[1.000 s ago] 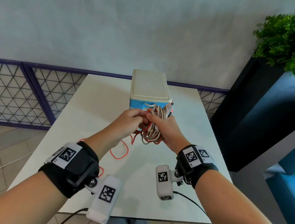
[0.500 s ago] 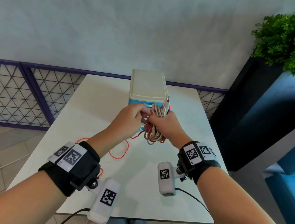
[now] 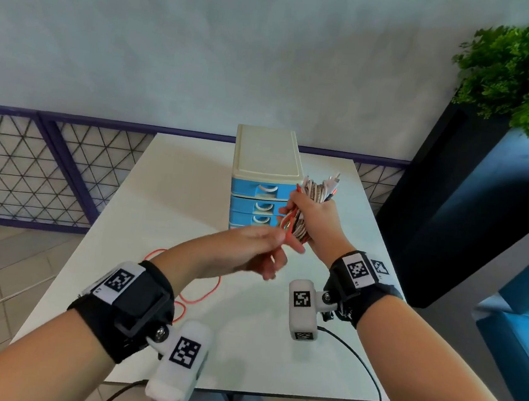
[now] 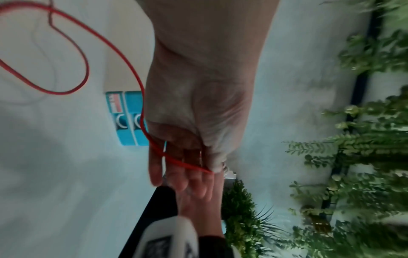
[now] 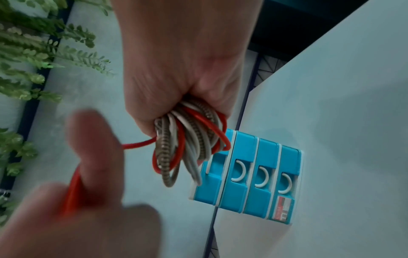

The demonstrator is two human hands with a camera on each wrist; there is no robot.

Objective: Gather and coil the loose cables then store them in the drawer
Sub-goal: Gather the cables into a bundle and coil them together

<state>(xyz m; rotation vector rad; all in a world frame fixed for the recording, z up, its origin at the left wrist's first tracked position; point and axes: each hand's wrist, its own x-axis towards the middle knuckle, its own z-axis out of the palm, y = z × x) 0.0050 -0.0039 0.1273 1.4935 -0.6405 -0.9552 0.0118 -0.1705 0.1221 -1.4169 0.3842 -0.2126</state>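
Left hand [image 3: 250, 251] has dropped away from the bundle since half a second ago; its fingers lie loosely extended, the red cable [image 4: 123, 52] running between thumb and forefinger. Loose red loops trail on the table [image 3: 165, 189] near its front-left edge. Right hand [image 3: 313, 219] grips the cable bundle [image 5: 187, 139], fingers curled tight, just before the drawer unit [image 3: 265, 167], all drawers closed.

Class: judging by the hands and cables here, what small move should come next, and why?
Probably wind the red cable around the coiled bundle again: the left hand pinches it, slack lies on the table, and the right hand grips the bundle.
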